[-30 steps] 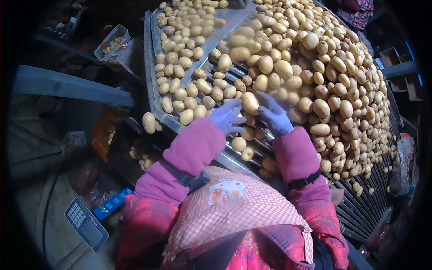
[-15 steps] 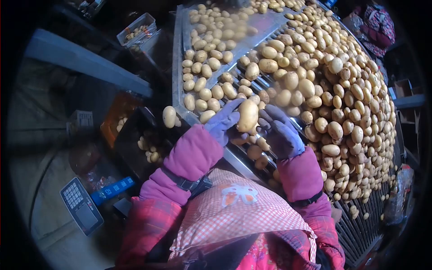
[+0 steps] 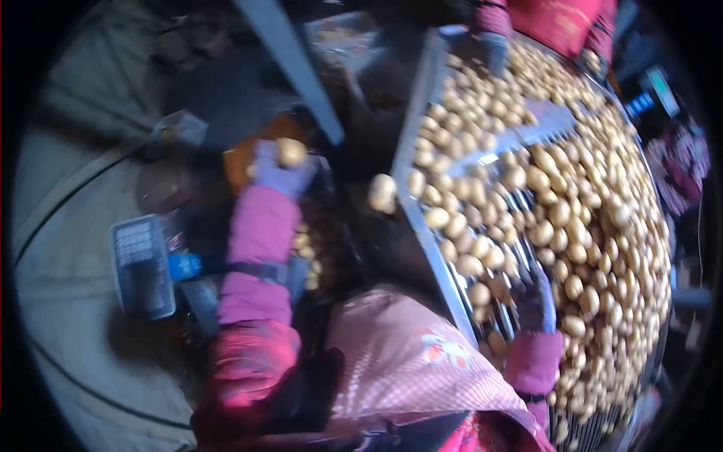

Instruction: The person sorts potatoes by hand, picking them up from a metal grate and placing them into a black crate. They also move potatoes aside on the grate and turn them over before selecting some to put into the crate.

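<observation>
My left hand [image 3: 280, 175], in a purple glove, is closed on a potato [image 3: 291, 152]. It is stretched out to the left, over an orange container [image 3: 239, 157] beside a dark bin with some potatoes [image 3: 303, 248] inside. My right hand [image 3: 536, 300], gloved too, rests low over the bars of the sorting table [image 3: 422, 226], beside loose potatoes [image 3: 572, 286]. Its fingers look stretched out and hold nothing that I can make out, though motion blurs them. A big pile of potatoes spreads to the right of this hand.
Across the table stands a person in a red apron [image 3: 553, 22], one gloved hand [image 3: 495, 54] at the potatoes. A scale [image 3: 143, 264] lies at the left. One potato [image 3: 382, 193] sits just outside the table's left edge. A metal beam [image 3: 290, 68] slants above.
My left hand has carried a potato from the table out to the left. My right hand has separated from it and stays over the bars. The view has turned left.
</observation>
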### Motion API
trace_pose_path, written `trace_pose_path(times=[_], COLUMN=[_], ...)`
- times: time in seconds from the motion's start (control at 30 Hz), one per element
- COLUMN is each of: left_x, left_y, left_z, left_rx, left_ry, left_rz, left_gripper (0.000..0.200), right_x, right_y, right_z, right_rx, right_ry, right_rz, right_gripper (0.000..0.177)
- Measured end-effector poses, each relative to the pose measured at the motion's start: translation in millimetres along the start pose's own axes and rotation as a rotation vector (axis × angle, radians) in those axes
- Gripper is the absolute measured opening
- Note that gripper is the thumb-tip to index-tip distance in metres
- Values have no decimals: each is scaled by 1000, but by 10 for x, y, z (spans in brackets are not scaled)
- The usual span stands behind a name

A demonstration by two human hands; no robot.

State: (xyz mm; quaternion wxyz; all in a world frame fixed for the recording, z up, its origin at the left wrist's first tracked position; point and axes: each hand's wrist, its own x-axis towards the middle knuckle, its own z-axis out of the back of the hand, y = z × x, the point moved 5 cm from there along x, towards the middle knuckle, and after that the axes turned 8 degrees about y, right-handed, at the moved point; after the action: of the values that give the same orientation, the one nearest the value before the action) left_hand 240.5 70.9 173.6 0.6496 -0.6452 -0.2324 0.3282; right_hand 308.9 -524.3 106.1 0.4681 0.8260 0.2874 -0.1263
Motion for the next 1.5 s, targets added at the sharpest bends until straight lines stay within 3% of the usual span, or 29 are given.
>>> trace_pose_path(times=[0.07, 0.1, 0.17, 0.23, 0.27, 0.33, 0.37, 0.4, 0.43, 0.5, 0.53, 0.6, 0.67, 0.73, 0.77, 0.83, 0.87, 0.9, 0.93, 1.0, 1.07, 1.13, 1.2, 1.23, 1.27, 1.33, 1.43, 1.47, 1.5], left_x=[302, 454, 516, 432, 17, -594, -863, -1143, -1385, -1912, -1996, -2263, -2161, -2047, -1962, -1882, -1885, -1878, -1868, -1888, -1880, -1887, -1910, -1905, -1906, -1887, -1880, -1883, -1888], left_y=[-27, 155, 502, 520, 177, -126, -66, 7, -69, -219, -168, 105, 202, 101, 137, 187, 213, 230, 246, 213, 165, 176, 171, 153, 160, 192, 203, 207, 218], left_z=[307, 592, 463, -86, -593, -1376, -1634, -1980, -2220, -2655, -2814, -2921, -3021, -3009, -2996, -2939, -2939, -2944, -2949, -2945, -2957, -2967, -2936, -2955, -2958, -2951, -2962, -2955, -2953], left_rx=[686, 169, -320, -547, -235, -163, -165, 61, 148, 319, 473, 798, 902, 1030, 1043, 1035, 1034, 1040, 1045, 1022, 999, 1027, 1036, 1038, 1033, 1020, 1021, 1012, 1013], left_ry=[-16, -76, -110, 786, 577, 588, 767, 759, 952, 1349, 1392, 1309, 1332, 1226, 1211, 1131, 1132, 1152, 1167, 1147, 1126, 1147, 1148, 1139, 1139, 1139, 1145, 1134, 1122], left_rz=[-501, -265, 28, -97, -53, -108, 27, -50, -39, -63, -760, -1093, -1046, -1070, -1022, -1037, -1037, -986, -934, -952, -978, -926, -935, -952, -958, -947, -938, -952, -962], left_gripper=[40, 40, 44, 47, 48, 44, 43, 40, 39, 36, 46, 53, 57, 59, 60, 60, 60, 60, 59, 60, 60, 60, 60, 60, 60, 60, 60, 60, 59], right_x=[-187, -255, -352, -425, -463, -523, -564, -605, -667, -668, -649, -557, -407, -327, -254, -127, -16, 3, 96, 385, 423, 443, 406, 314, 293, 67, -134, -90, -48], right_y=[113, 141, 139, 145, 151, 142, 130, 101, 86, -9, -69, -78, -130, 61, 151, 547, 733, 1060, 1153, 1087, 782, 806, 863, 906, 841, 670, 915, 1091, 1320], right_z=[-311, -391, -340, -318, -263, -172, -135, -111, -179, -179, -216, -507, -633, -840, -797, -719, -644, -792, -752, -629, -713, -709, -733, -799, -749, -862, -732, -617, -615], right_rx=[-88, -155, -272, -352, -395, -481, -525, -566, -566, -899, -1006, -1052, -1266, -1401, -1237, -1121, -1184, -1532, -1670, -1948, -2043, -2011, -1851, -1839, -1605, -1599, -1363, -1300, -1535], right_ry=[140, 127, 37, 11, 9, 8, 21, 36, 35, 29, 45, 60, 91, 182, 274, -69, -260, -348, -458, -482, -424, -429, -244, -202, -34, 158, 20, -171, -337], right_rz=[88, 81, 66, 59, 28, -5, -23, -40, -59, -184, -279, -261, -52, -92, -72, 69, 553, 618, 837, 462, 669, 616, 617, 731, 615, 757, 616, 781, 867], right_gripper=[47, 46, 43, 39, 37, 34, 33, 32, 29, 30, 31, 34, 34, 36, 32, 19, 20, 25, 35, 47, 56, 57, 55, 52, 50, 45, 36, 30, 30])
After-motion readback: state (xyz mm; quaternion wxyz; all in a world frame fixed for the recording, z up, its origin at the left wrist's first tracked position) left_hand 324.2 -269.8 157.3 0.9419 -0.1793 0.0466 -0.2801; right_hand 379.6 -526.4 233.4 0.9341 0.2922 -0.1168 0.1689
